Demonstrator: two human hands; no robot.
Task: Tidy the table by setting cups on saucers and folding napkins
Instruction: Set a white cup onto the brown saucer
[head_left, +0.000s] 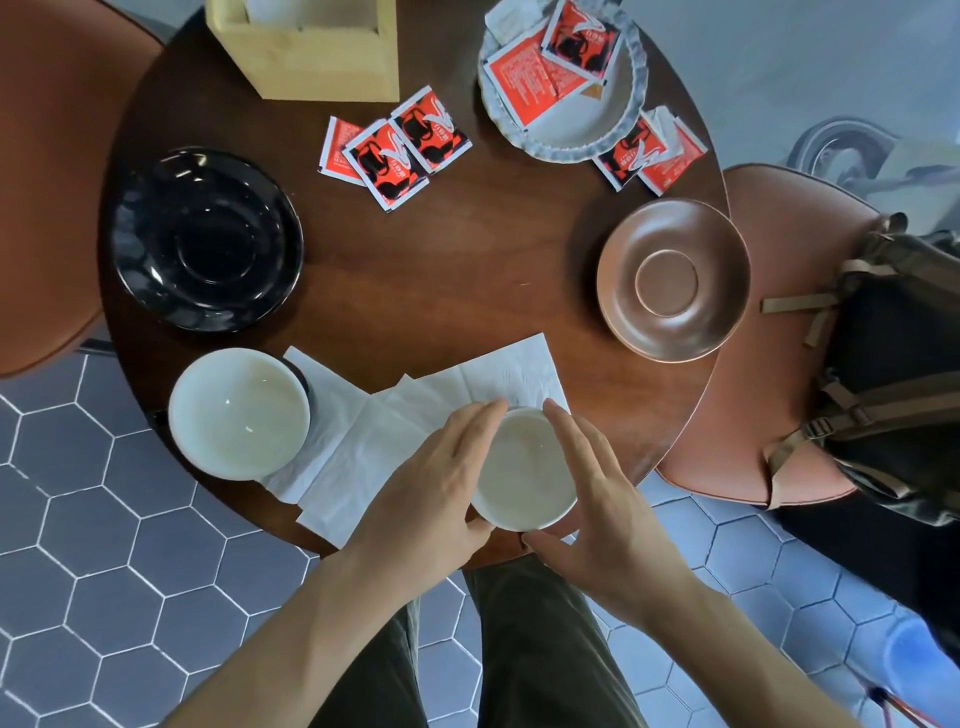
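A small white cup (524, 470) stands at the near edge of the round dark wooden table (467, 249), partly on unfolded white napkins (358, 447). My left hand (441, 483) lies along the cup's left side with fingers straight and its thumb at the near rim. My right hand (597, 499) mirrors it on the right side, fingers straight. A larger white cup (239, 413) sits to the left on a corner of the napkins. An empty black saucer (202, 239) lies at the left, and an empty brown saucer (672, 278) at the right.
Red and black sachets (395, 145) lie scattered mid-table and by a white fluted plate (621, 111) holding more. A wooden box (306, 47) stands at the far edge. Brown chairs flank the table; a dark backpack (893, 364) sits on the right one.
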